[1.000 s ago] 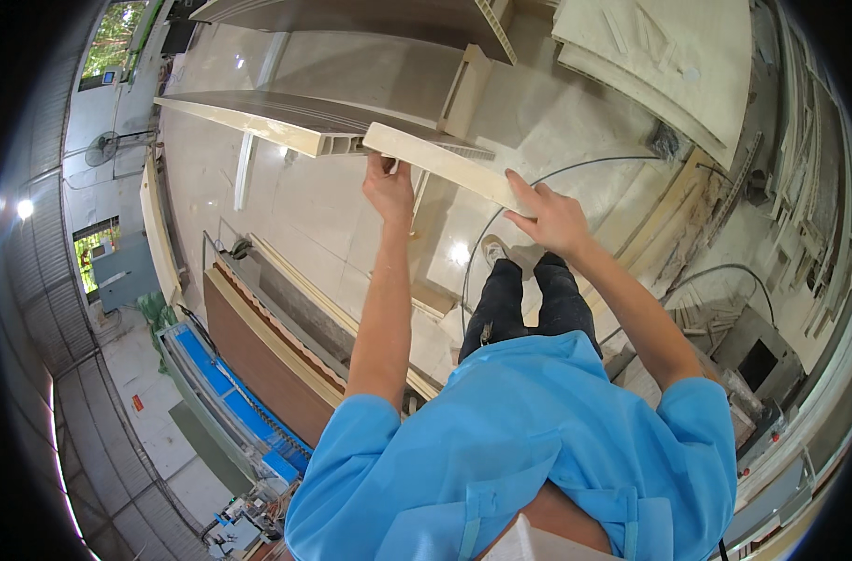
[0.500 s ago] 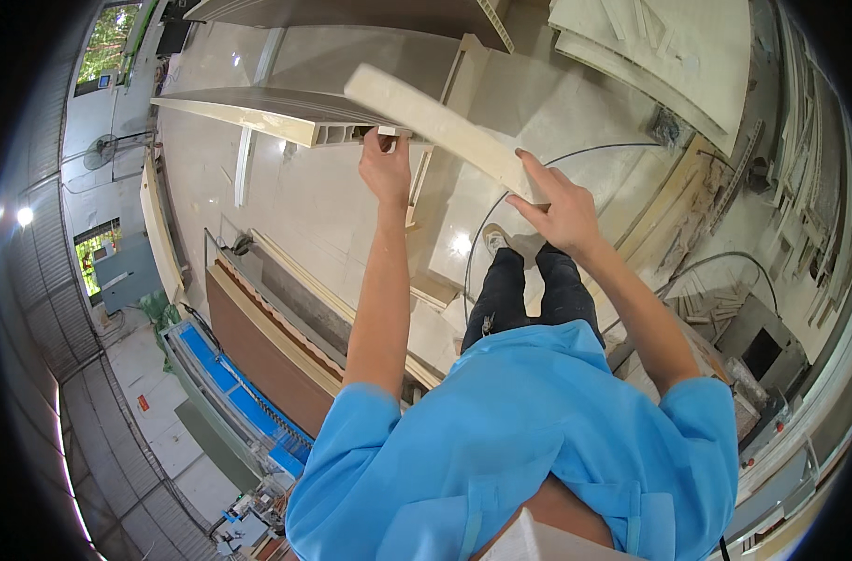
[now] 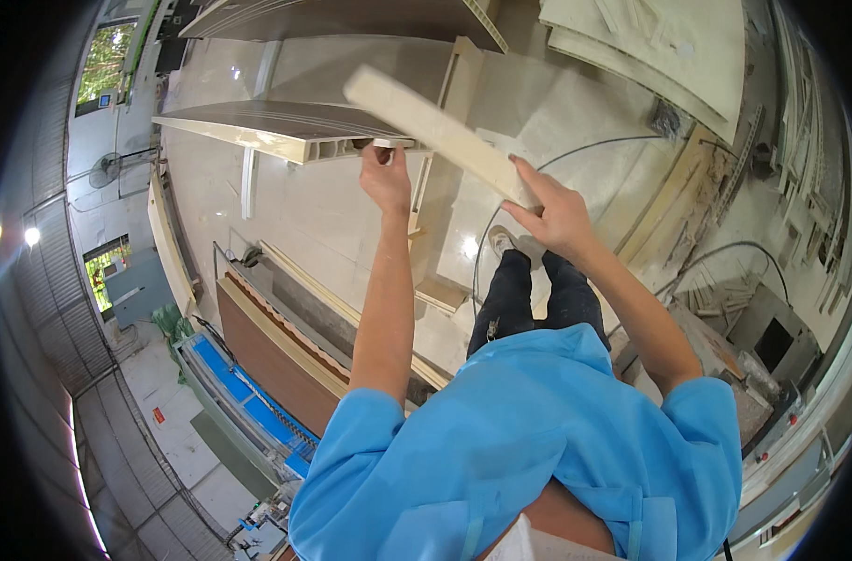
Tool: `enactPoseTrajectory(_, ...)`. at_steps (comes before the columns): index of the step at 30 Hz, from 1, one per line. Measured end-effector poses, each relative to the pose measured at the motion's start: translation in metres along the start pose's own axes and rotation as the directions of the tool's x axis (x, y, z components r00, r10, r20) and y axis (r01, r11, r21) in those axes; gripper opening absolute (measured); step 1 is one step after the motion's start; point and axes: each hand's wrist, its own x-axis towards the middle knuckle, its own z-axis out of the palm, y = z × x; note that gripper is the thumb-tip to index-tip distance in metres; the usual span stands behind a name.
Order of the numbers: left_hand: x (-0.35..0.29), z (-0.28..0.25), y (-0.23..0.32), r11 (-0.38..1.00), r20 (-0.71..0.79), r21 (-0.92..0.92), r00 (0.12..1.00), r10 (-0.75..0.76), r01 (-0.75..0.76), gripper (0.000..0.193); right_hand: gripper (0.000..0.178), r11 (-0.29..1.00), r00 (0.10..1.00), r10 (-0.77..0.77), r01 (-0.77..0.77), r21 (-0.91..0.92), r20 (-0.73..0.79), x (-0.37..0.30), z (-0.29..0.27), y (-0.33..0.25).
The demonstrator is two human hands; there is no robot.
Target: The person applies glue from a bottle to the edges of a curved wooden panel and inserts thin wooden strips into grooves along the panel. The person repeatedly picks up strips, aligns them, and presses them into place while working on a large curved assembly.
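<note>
My right hand [image 3: 555, 210] grips one end of a long, pale wooden batten [image 3: 435, 126]. The batten slants away to the far left, its other end raised over a dark-faced hollow panel [image 3: 258, 120]. At the near end of that panel, where its cream edge and open cells show, my left hand [image 3: 386, 185] pinches a small white block [image 3: 387, 143]. The block sits right at the panel's edge; whether it is partly inside a cell I cannot tell. The batten's far part hides some of the panel's right end.
Another dark panel [image 3: 351, 21] lies beyond. Pale boards [image 3: 650, 56] with offcuts are stacked at the far right. A dark cable [image 3: 594, 145] loops across the floor near my feet. Brown panels [image 3: 276, 346] lean at the left beside a blue-topped machine [image 3: 234, 379].
The view has shifted slightly, so the panel's near end appears a little lower. Both hands keep their holds on the block and the batten.
</note>
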Motion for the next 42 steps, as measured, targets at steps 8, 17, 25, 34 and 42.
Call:
enactPoseTrajectory(8, 0.015, -0.030, 0.025, 0.994, 0.022, 0.017, 0.994, 0.106, -0.107, 0.025, 0.071, 0.945, 0.979, 0.013, 0.054, 0.324, -0.201, 0.010, -0.025, -0.027)
enactPoseTrajectory(17, 0.018, -0.029, 0.014, 0.984, 0.083, 0.155, 0.993, 0.080, -0.092, 0.023, 0.072, 0.956, 0.987, 0.021, 0.026, 0.292, -0.158, -0.009, -0.006, -0.003)
enactPoseTrajectory(25, 0.003, -0.024, 0.002, 0.985, 0.120, 0.138, 0.989, 0.090, -0.106, 0.025, 0.076, 0.989, 0.992, -0.112, 0.118, 0.094, -0.066, 0.004, 0.015, 0.004)
enactPoseTrajectory(34, -0.044, -0.050, 0.016, 0.989, 0.247, -0.142, 0.967, 0.068, -0.033, 0.023, 0.070, 0.978, 0.969, 0.155, -0.122, 0.171, -0.193, -0.049, 0.032, 0.067)
enactPoseTrajectory(42, -0.066, -0.044, 0.027, 0.861, 0.400, -0.140, 0.823, -0.403, 0.489, 0.045, 0.067, 0.821, 0.845, 0.532, -0.501, 0.274, -0.048, -0.047, 0.021, 0.115)
